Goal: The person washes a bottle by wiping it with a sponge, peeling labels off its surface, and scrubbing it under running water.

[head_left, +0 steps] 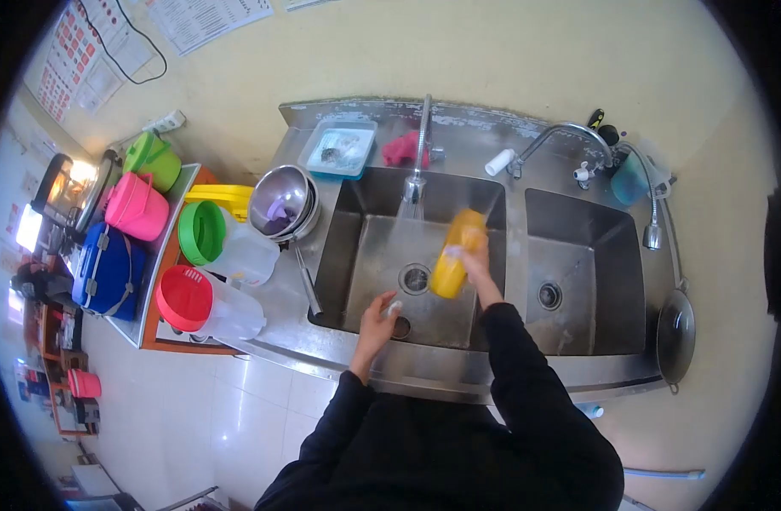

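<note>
My right hand [474, 262] is wrapped round a yellow bottle [448, 275], held tilted above the left sink basin [369, 255]. White suds show on that hand. Lower and to the left, my left hand [375, 330] is over the front of the same basin with its fingers bent. A small white patch, suds or an object, is at its fingertips. Just beside them is a small round brownish thing [400, 328]; I cannot tell whether the hand holds it. Water sprays from the spring tap [414, 186] left of the bottle.
A second basin [577, 319] with a curved tap [565, 129] lies to the right. Stacked steel bowls [275, 194], a red-lidded clear jug [228, 313] and a green-lidded jug [250, 254] stand on the left counter. Behind are a soapy plastic tub [339, 146] and pink cloth [400, 150]. A pan [676, 336] hangs at right.
</note>
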Motion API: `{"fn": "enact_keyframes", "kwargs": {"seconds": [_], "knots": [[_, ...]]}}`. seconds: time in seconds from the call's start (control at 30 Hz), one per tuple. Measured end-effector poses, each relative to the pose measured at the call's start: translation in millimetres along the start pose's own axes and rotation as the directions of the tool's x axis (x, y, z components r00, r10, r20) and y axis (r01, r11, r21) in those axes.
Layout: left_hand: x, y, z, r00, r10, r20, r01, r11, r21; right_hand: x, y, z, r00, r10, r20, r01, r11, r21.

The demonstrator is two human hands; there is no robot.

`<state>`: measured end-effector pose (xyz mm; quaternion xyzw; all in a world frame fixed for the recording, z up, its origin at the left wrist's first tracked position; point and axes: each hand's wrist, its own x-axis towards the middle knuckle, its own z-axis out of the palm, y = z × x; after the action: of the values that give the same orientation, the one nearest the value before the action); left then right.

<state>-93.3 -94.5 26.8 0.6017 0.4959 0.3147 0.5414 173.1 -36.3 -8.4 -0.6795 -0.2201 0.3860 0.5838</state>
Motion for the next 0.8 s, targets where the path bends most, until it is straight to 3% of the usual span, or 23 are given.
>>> {"fn": "enact_keyframes", "kwargs": {"seconds": [0.03, 0.07, 0.1, 0.2, 0.23, 0.3, 0.33, 0.37, 0.4, 0.5, 0.6, 0.63, 0.7, 0.77, 0.8], "knots": [[-7, -7, 1, 1.000, -0.008, -0.004, 0.008, 1.000, -0.007, -1, 0, -3, 0.979, -0.193, 0.065, 0.196, 0.814, -0.547], [-13, -13, -1, 1.000, -0.014, -0.004, 0.014, 1.000, -0.006, -3, 2, 0, 0.998, -0.045, 0.051, 0.056, 0.974, -0.218], [-13, -14, -4, 1.000, -0.013, -0.003, 0.013, 1.000, -0.004, -3, 1, 5, 0.992, 0.092, 0.088, -0.104, 0.985, 0.139], [-23, -3, -5, 0.998, -0.045, -0.043, 0.043, 0.998, -0.051, 9, 38, 10, 0.999, -0.009, -0.041, 0.009, 1.000, 0.013], [-25, -4, -10, 0.998, -0.013, -0.060, 0.013, 1.000, -0.001, 6, 43, 9, 0.996, 0.085, -0.033, -0.082, 0.993, 0.087], [-27, -8, -17, 0.994, 0.061, -0.093, -0.052, 0.995, 0.090, 2, 42, 4, 0.963, 0.238, 0.130, -0.271, 0.854, 0.444], [-28, -10, -18, 0.991, 0.082, -0.107, -0.067, 0.989, 0.131, -4, 35, 1, 0.990, 0.138, 0.022, -0.140, 0.987, 0.084], [-28, -11, -21, 0.987, 0.105, -0.120, -0.083, 0.981, 0.176, -10, 28, 3, 0.999, 0.004, -0.038, -0.015, 0.955, -0.295], [-32, -13, -26, 0.984, 0.123, -0.129, -0.092, 0.970, 0.226, -18, 26, 4, 0.990, -0.134, -0.046, 0.075, 0.769, -0.634], [-38, -20, -29, 0.973, 0.143, -0.179, -0.120, 0.984, 0.134, 5, 57, 3, 0.974, -0.212, -0.075, 0.188, 0.951, -0.245], [-45, -17, -32, 0.977, 0.125, -0.175, -0.090, 0.977, 0.192, 10, 44, 0, 0.999, 0.032, -0.003, -0.030, 0.961, 0.274], [-48, -16, -32, 0.977, 0.108, -0.184, -0.075, 0.982, 0.176, 8, 34, 2, 0.996, -0.062, -0.064, 0.064, 0.997, 0.042], [-49, -13, -30, 0.975, 0.082, -0.206, -0.055, 0.989, 0.136, 9, 9, 6, 0.951, -0.289, -0.110, 0.217, 0.878, -0.427], [-54, -11, -33, 0.978, 0.131, -0.161, -0.086, 0.962, 0.259, 30, 24, 7, 0.986, -0.127, -0.111, 0.127, 0.992, -0.008], [-52, -8, -32, 0.977, 0.160, -0.140, -0.109, 0.943, 0.313, 43, 20, 4, 0.995, 0.094, 0.042, -0.101, 0.793, 0.601]]}}
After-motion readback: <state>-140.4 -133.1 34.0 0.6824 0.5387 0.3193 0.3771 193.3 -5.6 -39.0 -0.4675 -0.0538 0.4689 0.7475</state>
